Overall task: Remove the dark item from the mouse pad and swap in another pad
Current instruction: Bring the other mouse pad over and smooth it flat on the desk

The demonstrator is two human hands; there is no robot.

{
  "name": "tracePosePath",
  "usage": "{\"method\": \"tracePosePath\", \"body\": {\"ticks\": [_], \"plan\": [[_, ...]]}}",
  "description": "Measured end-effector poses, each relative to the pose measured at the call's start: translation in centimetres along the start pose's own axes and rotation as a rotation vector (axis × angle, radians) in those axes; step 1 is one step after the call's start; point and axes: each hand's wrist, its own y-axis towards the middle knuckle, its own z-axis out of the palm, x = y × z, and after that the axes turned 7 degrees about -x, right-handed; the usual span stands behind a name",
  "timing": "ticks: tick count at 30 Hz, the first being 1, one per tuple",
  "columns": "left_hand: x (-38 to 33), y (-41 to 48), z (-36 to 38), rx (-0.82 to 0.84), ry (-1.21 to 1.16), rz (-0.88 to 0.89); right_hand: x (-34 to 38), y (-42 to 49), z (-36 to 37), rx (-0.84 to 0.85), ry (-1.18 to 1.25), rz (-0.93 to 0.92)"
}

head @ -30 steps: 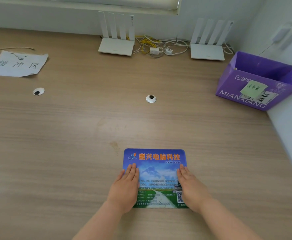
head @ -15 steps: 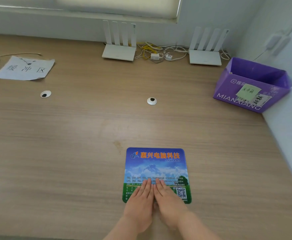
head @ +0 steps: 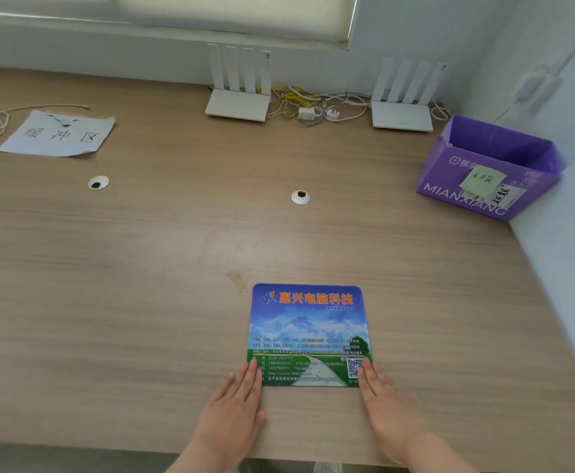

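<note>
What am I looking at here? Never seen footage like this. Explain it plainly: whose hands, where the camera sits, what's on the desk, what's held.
No machine here: a person works with bare hands. The single picture comes from a wide-angle camera on their head, looking forward and down.

The left hand and right hand lie flat and open at the near corners of a printed pad, fingertips just touching it. Neither holds anything.

Also on the wooden desk: a paper sign far left, two cable holes, two white routers by the wall with cables between them, and an open purple box far right.

No dark item is visible on the pad.
</note>
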Motion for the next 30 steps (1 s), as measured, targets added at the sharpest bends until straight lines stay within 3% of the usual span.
{"method": "tracePosePath", "body": {"ticks": [3, 7, 8, 10, 13, 18, 23, 25, 28, 30], "plan": [[-2.2, 0.7, 0.4, -0.07, -0.006, 0.035, 2.9, 0.6, -2.8, -0.007, 0.116, 0.072], [-5.9, 2.5, -0.3, -0.085, 0.106, 0.183, 7.0, 2.5, -5.1, -0.029, 0.18, -0.219], [-6.4, 2.8, 0.1, -0.144, 0.084, 0.201, 7.6, 2.9, -4.8, -0.067, 0.2, -0.203], [-6.4, 2.7, 0.4, -0.061, 0.028, 0.148, 7.9, 3.3, -4.3, -0.161, 0.185, -0.117], [-4.3, 1.7, 0.1, -0.055, 0.042, 0.125, 5.3, 2.7, -3.0, -0.133, -0.004, -0.123], [0.3, 0.9, -1.1, 0.076, 0.062, 0.064, 0.0, 0.8, -0.4, 0.002, -0.034, -0.1], [1.6, 1.1, -1.3, 0.081, 0.064, 0.044, -0.1, 0.6, -0.5, 0.113, 0.101, -0.053], [1.5, 1.4, -1.3, 0.123, 0.051, 0.054, 0.1, 0.6, -2.6, 0.054, 0.217, 0.035], [2.2, 2.6, -1.9, 0.1, 0.061, 0.077, -0.7, 2.5, -4.5, -0.036, 0.27, 0.01], [2.6, 4.5, -2.4, 0.098, 0.053, 0.01, -1.2, 4.7, -5.6, 0.009, 0.279, 0.057]]}}
